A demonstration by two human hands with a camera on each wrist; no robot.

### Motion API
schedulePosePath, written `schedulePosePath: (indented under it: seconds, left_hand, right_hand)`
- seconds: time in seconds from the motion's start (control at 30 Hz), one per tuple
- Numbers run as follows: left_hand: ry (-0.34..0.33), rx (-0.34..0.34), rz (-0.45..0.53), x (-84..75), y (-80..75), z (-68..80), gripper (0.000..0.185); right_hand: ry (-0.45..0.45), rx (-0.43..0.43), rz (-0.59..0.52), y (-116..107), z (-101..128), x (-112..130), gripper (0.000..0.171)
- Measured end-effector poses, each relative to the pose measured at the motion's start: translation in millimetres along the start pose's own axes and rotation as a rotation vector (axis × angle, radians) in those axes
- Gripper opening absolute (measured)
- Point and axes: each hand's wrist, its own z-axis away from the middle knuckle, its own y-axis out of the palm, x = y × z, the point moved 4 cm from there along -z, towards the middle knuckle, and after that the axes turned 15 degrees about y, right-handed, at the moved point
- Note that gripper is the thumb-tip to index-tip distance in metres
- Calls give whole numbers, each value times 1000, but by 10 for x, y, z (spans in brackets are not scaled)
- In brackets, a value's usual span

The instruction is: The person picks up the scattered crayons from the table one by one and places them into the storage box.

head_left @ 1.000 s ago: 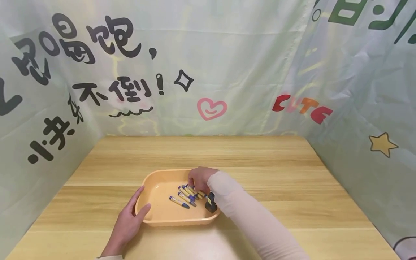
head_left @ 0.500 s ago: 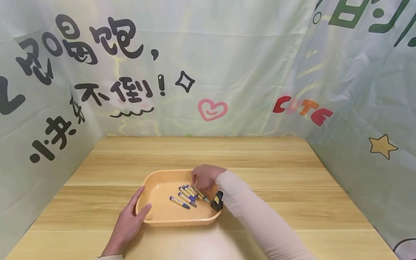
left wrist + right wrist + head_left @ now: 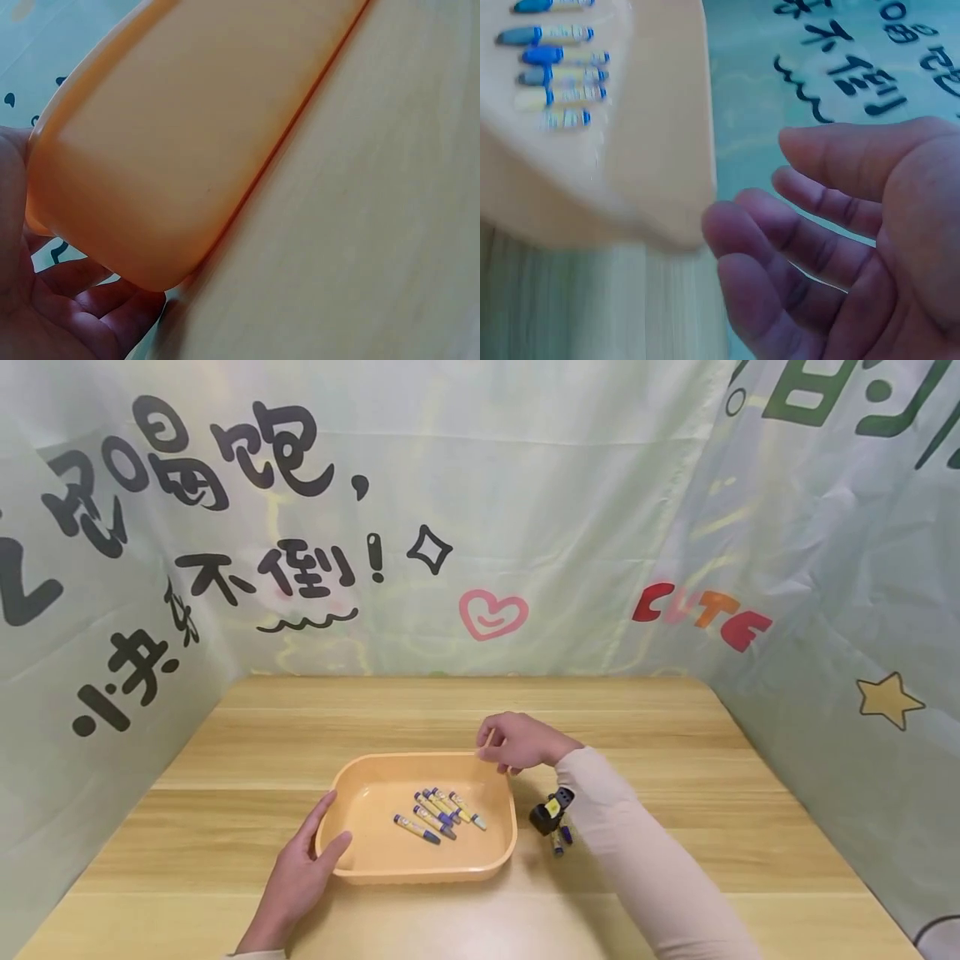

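An orange tray stands on the wooden table. In it lie several crayons with yellow wrappers, bunched right of centre; the right wrist view shows their blue, grey and pale tips. My left hand grips the tray's left end, thumb over the rim and fingers against the outer wall; the left wrist view shows the fingers bent at its corner. My right hand hovers at the far right corner of the tray. Its fingers are loosely bent, with nothing between them.
Right of the tray, partly covered by the right sleeve, crayons lie on the table. A black wrist camera hangs from the right forearm. Printed fabric walls enclose the table's back and sides.
My right hand has risen out of the tray and moved right, past its far corner. Crayons on the table to the right have come into sight. My left hand keeps its hold.
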Motion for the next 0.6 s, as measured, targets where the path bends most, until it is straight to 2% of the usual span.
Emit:
schedulePosePath:
  seconds: [0.1,0.4,0.5,0.6]
  left_hand:
    - [0,6,5,8,7,-11,66]
    - [5,1,0,-1,4,-24,66]
    - [12,-1,2,-1,2,-17,65]
    - [13,-5,2,7,4,-11,65]
  right_hand:
    - [6,-37,-13,-106,58,-150,13]
    - [149,-79,20,-213,161,-647,12]
    - [193,-42,-6,-185,195,-778,14]
    - [229,44,-38,-136,229,-887,20]
